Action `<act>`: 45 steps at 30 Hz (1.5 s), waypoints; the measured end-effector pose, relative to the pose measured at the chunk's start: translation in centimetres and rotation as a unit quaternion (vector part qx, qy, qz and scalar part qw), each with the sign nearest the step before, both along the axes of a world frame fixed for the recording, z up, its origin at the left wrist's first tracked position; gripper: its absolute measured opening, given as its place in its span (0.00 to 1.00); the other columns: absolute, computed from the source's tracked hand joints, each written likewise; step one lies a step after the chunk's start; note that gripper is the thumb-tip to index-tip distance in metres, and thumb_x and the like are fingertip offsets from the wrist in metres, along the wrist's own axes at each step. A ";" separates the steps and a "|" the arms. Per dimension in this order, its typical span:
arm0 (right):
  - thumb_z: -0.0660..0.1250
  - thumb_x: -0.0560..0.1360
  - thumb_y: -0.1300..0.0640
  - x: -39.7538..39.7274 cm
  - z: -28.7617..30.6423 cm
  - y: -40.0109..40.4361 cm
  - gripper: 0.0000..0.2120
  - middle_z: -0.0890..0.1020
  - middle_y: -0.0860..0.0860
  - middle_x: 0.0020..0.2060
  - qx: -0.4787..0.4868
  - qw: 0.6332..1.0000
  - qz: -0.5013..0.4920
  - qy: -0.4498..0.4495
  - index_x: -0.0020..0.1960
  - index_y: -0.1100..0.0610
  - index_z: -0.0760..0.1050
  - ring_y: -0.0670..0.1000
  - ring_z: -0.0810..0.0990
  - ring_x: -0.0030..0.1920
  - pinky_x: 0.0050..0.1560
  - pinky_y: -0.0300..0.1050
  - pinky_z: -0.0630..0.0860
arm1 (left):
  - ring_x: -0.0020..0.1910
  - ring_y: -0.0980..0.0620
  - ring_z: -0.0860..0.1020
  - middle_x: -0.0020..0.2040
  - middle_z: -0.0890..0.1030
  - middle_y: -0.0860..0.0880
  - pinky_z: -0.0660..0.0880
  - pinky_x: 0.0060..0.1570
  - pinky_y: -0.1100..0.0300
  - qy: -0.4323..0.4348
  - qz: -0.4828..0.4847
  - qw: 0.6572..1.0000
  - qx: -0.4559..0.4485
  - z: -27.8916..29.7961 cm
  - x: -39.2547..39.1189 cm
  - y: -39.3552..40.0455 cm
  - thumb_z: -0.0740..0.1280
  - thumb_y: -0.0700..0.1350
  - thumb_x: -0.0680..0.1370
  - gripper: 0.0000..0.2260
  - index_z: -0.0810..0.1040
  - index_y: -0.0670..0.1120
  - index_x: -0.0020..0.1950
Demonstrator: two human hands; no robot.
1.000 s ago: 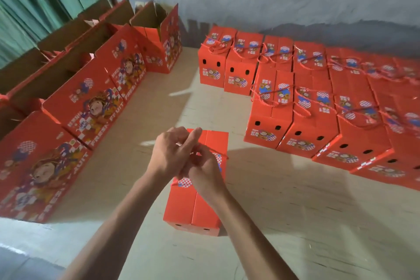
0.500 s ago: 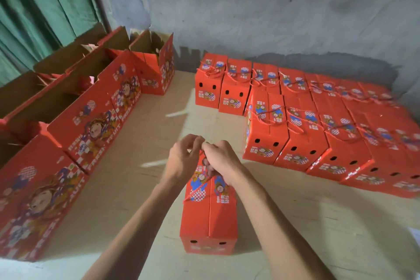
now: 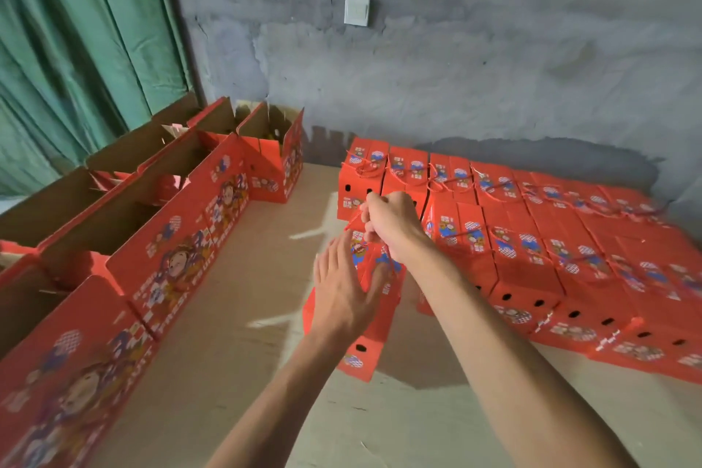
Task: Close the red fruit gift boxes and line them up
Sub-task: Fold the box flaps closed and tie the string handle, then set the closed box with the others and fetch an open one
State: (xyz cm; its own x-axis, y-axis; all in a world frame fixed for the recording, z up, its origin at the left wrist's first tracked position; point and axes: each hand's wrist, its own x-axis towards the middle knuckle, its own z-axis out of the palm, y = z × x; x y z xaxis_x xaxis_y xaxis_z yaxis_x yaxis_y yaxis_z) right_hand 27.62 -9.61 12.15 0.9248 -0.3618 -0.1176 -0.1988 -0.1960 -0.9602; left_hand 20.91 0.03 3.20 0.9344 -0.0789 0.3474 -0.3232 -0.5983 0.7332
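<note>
Bare grey plaster and a green curtain (image 3: 76,49) backed the pale work surface (image 3: 243,334), where rows of closed boxes (image 3: 532,239) stood packed along the right and open boxes (image 3: 159,239) waited on the left. Between them, just short of the closed rows, was the red gift box (image 3: 364,353), tilted up off one edge. The right hand (image 3: 391,224) was clenched round its red cord handle (image 3: 355,218), while the left hand (image 3: 342,285) lay flat against the box's side, fingers straight. It looked light for its size, thin corrugated card that would dent if squeezed. The cord seemed the sound place to lift; a flat palm on the side would steady it without crushing the panel.
</note>
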 end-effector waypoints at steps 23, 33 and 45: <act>0.59 0.79 0.59 17.1 -2.4 -11.2 0.17 0.83 0.53 0.31 -0.081 0.994 -0.073 -0.007 0.35 0.62 0.79 0.51 0.74 0.23 0.31 0.48 0.76 | 0.80 0.41 0.53 0.83 0.52 0.47 0.57 0.72 0.37 0.095 0.014 0.982 0.163 -4.6 17.6 -14.5 0.62 0.71 0.74 0.49 0.33 0.55 0.80; 0.61 0.81 0.60 20.1 -7.4 -15.7 0.16 0.83 0.53 0.32 -0.064 0.995 -0.077 0.018 0.41 0.66 0.81 0.49 0.74 0.20 0.26 0.42 0.72 | 0.81 0.47 0.56 0.82 0.55 0.48 0.57 0.73 0.34 0.151 -0.017 0.979 0.139 -8.7 21.6 -19.2 0.71 0.64 0.74 0.49 0.42 0.51 0.83; 0.62 0.79 0.60 21.0 -9.9 -15.9 0.12 0.82 0.48 0.26 -0.024 0.998 -0.053 0.026 0.39 0.61 0.79 0.47 0.74 0.22 0.26 0.43 0.74 | 0.80 0.50 0.55 0.81 0.59 0.50 0.48 0.75 0.33 0.163 -0.033 0.979 0.119 -11.5 22.3 -19.5 0.66 0.61 0.79 0.42 0.45 0.47 0.83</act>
State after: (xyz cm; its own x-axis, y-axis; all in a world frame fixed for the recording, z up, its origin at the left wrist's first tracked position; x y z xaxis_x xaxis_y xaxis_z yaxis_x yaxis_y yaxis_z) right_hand 48.60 -25.50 2.23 0.8743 -0.4636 -0.1435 -0.2694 -0.2178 -0.9381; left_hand 43.24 -19.42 -8.28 0.9827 -0.1851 -0.0028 -0.1394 -0.7498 0.6468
